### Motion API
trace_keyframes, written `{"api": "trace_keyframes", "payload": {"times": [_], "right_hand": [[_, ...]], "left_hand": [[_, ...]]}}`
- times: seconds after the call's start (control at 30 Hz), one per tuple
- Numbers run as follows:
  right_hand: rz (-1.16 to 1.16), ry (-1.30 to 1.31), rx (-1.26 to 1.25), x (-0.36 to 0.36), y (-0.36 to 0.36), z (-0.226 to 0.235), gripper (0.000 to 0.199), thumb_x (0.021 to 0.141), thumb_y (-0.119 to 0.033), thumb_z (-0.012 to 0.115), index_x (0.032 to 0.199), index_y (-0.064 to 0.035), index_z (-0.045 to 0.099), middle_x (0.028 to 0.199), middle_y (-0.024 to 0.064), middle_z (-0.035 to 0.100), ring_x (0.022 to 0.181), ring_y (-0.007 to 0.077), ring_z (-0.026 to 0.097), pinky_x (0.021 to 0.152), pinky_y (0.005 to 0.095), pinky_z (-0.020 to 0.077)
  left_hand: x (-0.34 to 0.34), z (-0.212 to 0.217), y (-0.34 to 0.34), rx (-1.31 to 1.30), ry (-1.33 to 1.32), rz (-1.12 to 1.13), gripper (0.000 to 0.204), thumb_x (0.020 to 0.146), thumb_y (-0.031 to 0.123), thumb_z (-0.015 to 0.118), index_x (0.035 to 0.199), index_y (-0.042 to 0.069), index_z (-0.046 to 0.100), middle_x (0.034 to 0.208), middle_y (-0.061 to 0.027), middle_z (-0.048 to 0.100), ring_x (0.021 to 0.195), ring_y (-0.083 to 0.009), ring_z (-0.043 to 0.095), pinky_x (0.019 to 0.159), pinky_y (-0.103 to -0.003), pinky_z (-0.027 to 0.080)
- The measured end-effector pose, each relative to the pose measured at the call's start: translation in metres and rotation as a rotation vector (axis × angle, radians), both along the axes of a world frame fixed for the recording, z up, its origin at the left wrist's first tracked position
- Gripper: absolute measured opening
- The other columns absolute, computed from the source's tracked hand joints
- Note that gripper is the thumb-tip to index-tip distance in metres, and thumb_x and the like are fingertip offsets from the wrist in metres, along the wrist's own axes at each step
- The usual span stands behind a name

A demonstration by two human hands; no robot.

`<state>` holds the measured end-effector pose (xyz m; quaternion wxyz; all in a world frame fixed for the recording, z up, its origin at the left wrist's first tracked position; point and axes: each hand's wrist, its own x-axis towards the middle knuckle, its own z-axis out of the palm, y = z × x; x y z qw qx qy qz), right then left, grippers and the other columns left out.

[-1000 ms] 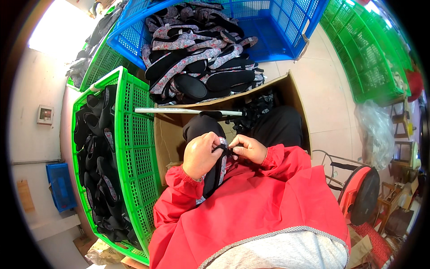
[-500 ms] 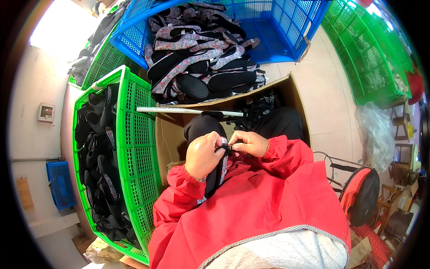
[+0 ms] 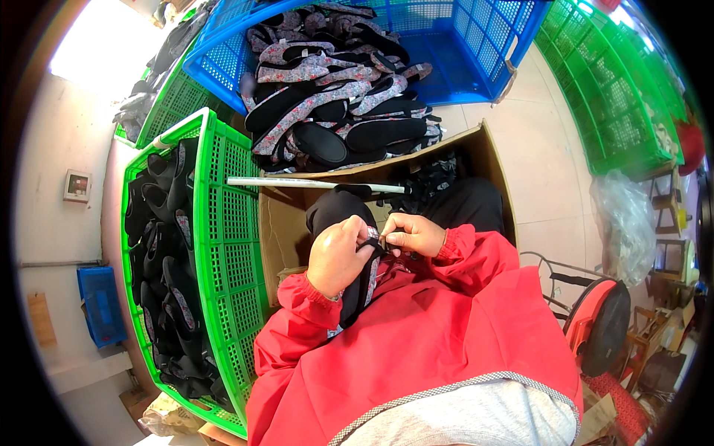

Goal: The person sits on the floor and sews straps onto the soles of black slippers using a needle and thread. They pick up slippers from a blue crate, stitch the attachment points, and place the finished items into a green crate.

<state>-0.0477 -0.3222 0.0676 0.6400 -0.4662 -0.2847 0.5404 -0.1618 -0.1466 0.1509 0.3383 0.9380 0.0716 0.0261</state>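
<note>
Here both hands meet in front of the chest, over the person's lap and just above an open cardboard box (image 3: 282, 223). The left hand (image 3: 338, 256) is curled around a soft shoe upper (image 3: 364, 286), a black piece edged with floral-print binding that hangs down from the grip toward the red jacket (image 3: 416, 349). The right hand (image 3: 413, 234) is closed to a narrow pinch, thumb and forefinger nipping a small spot on the upper's top edge, right beside the left thumb; what exactly sits between those fingertips is too small to tell. Judging by how it droops, the piece is light, limp fabric, not fragile, apt to fold or twist on itself, so it is best taken along the bound edge, where the trim gives some body, with the other hand steadying the slack part close by. A white rod (image 3: 312, 183) lies across the top of the box. To the left stands a green crate (image 3: 223, 245) filled with dark uppers, and ahead a blue crate (image 3: 476, 44) holds a pile of similar pieces (image 3: 335, 111) in black and floral print. More green crates (image 3: 617, 104) stand to the right on the tiled floor (image 3: 543, 171), and a red-and-black object (image 3: 602, 327), perhaps a stool, sits near the right elbow.
</note>
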Motion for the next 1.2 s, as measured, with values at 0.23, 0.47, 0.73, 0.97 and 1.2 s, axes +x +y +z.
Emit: {"api": "trace_keyframes", "payload": {"times": [0.23,0.47,0.73,0.97,1.2], "right_hand": [[-0.215,0.182,0.025,-0.026,0.007,-0.02,0.026,0.097,-0.029,0.058,0.112,-0.0086,0.054,0.083,0.0022,0.064,0.057,0.0023,0.041,0.053,0.0173,0.0323],[-0.248,0.311,0.193,-0.07,0.016,-0.027,0.026,0.099,-0.026,0.056,0.118,-0.0108,0.048,0.088,0.004,0.063,0.055,0.0041,0.039,0.051,0.0191,0.0324],[-0.308,0.316,0.197,-0.082,0.019,-0.031,0.029,0.098,-0.024,0.058,0.12,-0.0099,0.046,0.09,0.0046,0.062,0.058,0.0041,0.04,0.053,0.0194,0.033],[-0.421,0.043,0.149,-0.089,0.026,-0.03,0.03,0.097,-0.022,0.06,0.116,-0.0016,0.048,0.103,0.0048,0.056,0.091,0.0104,0.058,0.085,0.0275,0.0484],[-0.43,0.014,0.156,-0.088,0.024,-0.028,0.025,0.099,-0.019,0.057,0.114,-0.0008,0.048,0.101,0.0054,0.056,0.089,0.0109,0.059,0.083,0.0274,0.0483]], "left_hand": [[-0.007,0.008,0.028,-0.031,-0.056,0.014,0.024,0.07,-0.002,0.063,0.092,0.006,0.068,0.075,-0.0064,0.053,0.068,-0.0217,0.056,0.062,-0.032,0.044],[-0.017,0.002,0.045,-0.072,-0.023,-0.109,0.022,0.069,0.0,0.064,0.085,0.012,0.073,0.076,-0.0067,0.055,0.074,-0.0256,0.058,0.068,-0.036,0.047],[-0.017,-0.009,0.036,-0.013,-0.233,-0.03,0.019,0.064,-0.001,0.068,0.081,0.007,0.067,0.082,-0.0081,0.056,0.083,-0.0278,0.057,0.073,-0.036,0.047],[-0.021,-0.033,0.011,-0.005,-0.406,0.105,0.019,0.064,-0.007,0.063,0.08,0.003,0.057,0.084,-0.0121,0.056,0.082,-0.0292,0.057,0.074,-0.037,0.047],[-0.02,-0.034,0.007,0.017,-0.418,0.149,0.02,0.063,-0.007,0.062,0.08,0.002,0.057,0.083,-0.0122,0.056,0.081,-0.0296,0.057,0.074,-0.037,0.047]]}}
